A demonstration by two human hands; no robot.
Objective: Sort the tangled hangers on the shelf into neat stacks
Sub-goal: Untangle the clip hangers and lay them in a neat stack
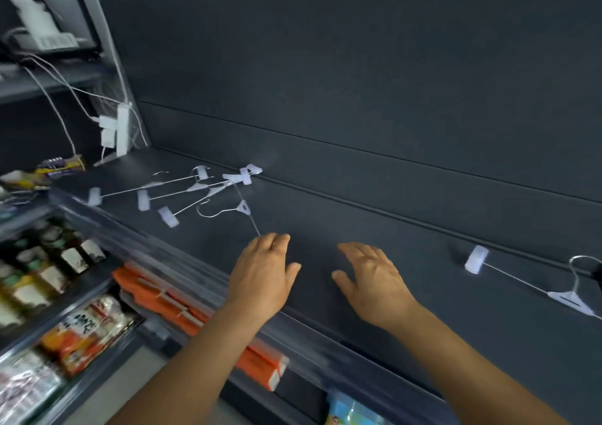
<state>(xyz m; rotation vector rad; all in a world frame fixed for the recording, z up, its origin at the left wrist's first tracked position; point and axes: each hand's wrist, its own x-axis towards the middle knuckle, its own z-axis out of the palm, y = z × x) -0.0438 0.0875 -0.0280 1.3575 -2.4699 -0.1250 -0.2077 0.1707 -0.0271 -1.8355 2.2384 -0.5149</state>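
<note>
Shelf: a dark grey shelf (374, 261) with a dark back panel behind it; both of the person's arms reach up over its front edge.
Left hand: the left hand (264, 275) lies palm down on the shelf, fingers straight and close together; the wire end of one hanger runs in under the fingertips, and I cannot tell whether they pinch it or only cover it.
Right hand: the right hand (371, 278) is flat above the shelf, fingers spread and relaxed, holding nothing, just beside the left hand.
Tangled hangers: a tangle of clip hangers (195, 190) lies on the left part of the shelf, thin wire bars crossing one another, white clips at the ends, hooks pointing different ways; one bar reaches from the tangle down to the left hand.
Lone hanger: a single hanger (534, 278) lies well apart on the right of the shelf, one white clip towards the hands, its hook near the picture's edge.
Power strip: a white power strip (120, 128) with plugs and cables stands at the shelf's far left corner.
Below: packets, bottles and orange boxes (195, 317) fill the lower shelves, blurred.
</note>
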